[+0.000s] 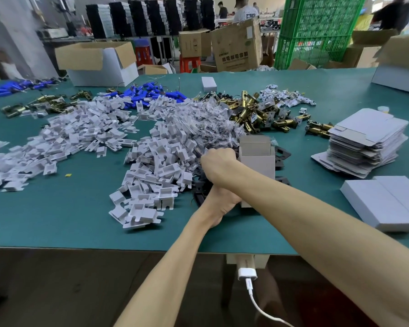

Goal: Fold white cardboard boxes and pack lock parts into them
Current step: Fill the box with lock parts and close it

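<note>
Standing tilted near the front edge of the green desk [80, 220], the open white cardboard box [257, 159] showed its brown inside, top flaps up. The right hand [219, 161] lay just left of the box, its fingers [222, 153] curled into a fist at the edge of the clear bags [213, 123]; what they held, I cannot tell. The right forearm crossed over the left hand [220, 204], which sat against the box's lower end, its fingers hidden, so I cannot tell their grip. Black plates [281, 153] lay under and just right of the box. White card inserts [161, 166] were heaped to its left, brass latches [250, 114] behind it. A stack of flat box blanks [368, 142] stood to its right, closed white boxes [383, 204] nearer the desk's front edge.
</note>
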A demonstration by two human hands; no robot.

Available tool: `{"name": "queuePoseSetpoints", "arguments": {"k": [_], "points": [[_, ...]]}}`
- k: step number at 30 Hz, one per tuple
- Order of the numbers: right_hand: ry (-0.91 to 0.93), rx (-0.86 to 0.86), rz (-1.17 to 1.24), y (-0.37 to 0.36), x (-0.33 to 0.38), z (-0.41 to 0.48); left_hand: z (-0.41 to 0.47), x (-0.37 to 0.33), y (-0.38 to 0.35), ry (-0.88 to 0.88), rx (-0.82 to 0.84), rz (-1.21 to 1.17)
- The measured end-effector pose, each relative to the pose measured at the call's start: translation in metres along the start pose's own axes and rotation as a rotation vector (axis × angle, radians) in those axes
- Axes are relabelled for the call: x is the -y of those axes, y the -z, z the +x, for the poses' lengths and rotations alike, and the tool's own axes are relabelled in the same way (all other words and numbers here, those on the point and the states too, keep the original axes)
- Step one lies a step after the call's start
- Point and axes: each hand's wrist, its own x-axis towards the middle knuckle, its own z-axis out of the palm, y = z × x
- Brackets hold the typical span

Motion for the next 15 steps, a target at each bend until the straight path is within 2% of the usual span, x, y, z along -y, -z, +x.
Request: {"name": "queuePoseSetpoints", "arguments": {"k": [15], "points": [[0.003,0.083,0.070,0.003,-0.003,-0.006,-0.006,-0.006,-0.002,0.015,0.001,-0.017]]}}
